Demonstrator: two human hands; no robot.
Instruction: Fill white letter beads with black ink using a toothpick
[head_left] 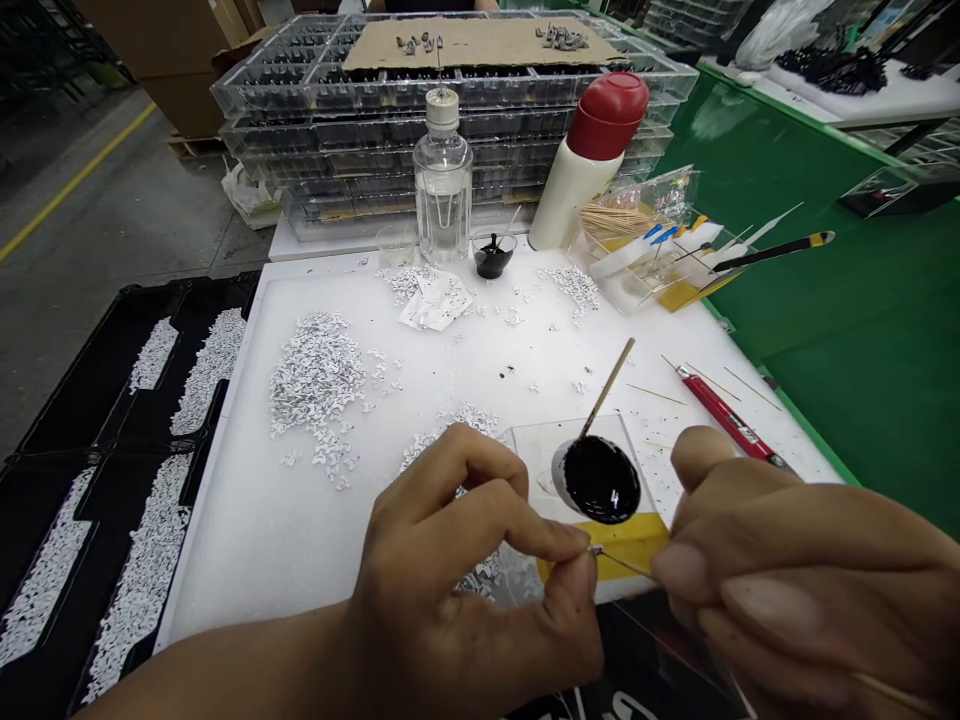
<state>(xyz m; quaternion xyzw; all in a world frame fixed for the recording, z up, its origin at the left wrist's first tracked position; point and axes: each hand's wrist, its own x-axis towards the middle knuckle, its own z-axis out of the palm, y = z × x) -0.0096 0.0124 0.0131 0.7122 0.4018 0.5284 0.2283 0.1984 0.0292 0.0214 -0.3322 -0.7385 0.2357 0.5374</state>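
My left hand (480, 570) is closed, thumb and forefinger pinching a tiny white part (597, 550) with a dark mark. From the right, my right hand (795, 560) grips a thin wooden stick (630, 567) whose tip touches that part. Just beyond the fingertips, a small round cup of black paint (601, 480) sits tilted on a clear plate, with another stick (609, 388) standing in it. Yellow tape (637, 540) crosses the plate's near edge. Loose white parts (480, 580) lie partly hidden behind my left hand.
A heap of white parts (319, 370) covers the table's left side. A red craft knife (731, 418) lies at right. Behind stand a glass bottle (443, 190), a black-filled bowl (493, 260), a red-capped flask (581, 170), a toothpick box (622, 285) and stacked clear trays (330, 140).
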